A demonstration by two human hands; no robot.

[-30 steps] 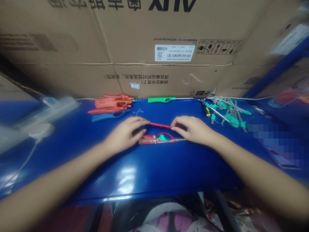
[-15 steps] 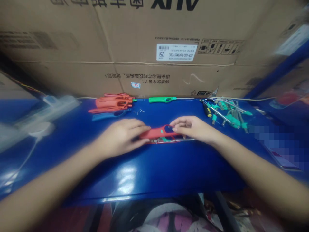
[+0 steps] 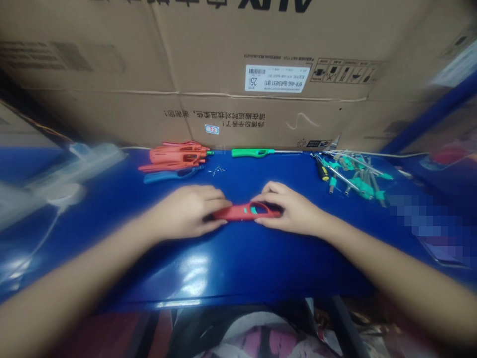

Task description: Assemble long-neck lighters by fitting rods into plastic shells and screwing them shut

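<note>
A red plastic lighter body (image 3: 244, 212) with a teal trigger lies flat on the blue table (image 3: 238, 258), its two shell halves closed together. My left hand (image 3: 186, 211) grips its left end with curled fingers. My right hand (image 3: 290, 211) presses down on its right end, fingers bent over it. The metal nozzle is hidden under my right hand.
A stack of orange shell halves (image 3: 175, 155) and a blue one (image 3: 169, 175) lie at the back left. A finished green lighter (image 3: 257, 152) rests by the cardboard box (image 3: 238, 74). Several teal-and-metal inner parts (image 3: 354, 174) and a yellow-black screwdriver (image 3: 321, 170) sit back right.
The red top shell, held above the open lighter half a second ago, has come down onto the lower half. Both hands have closed in on the joined body.
</note>
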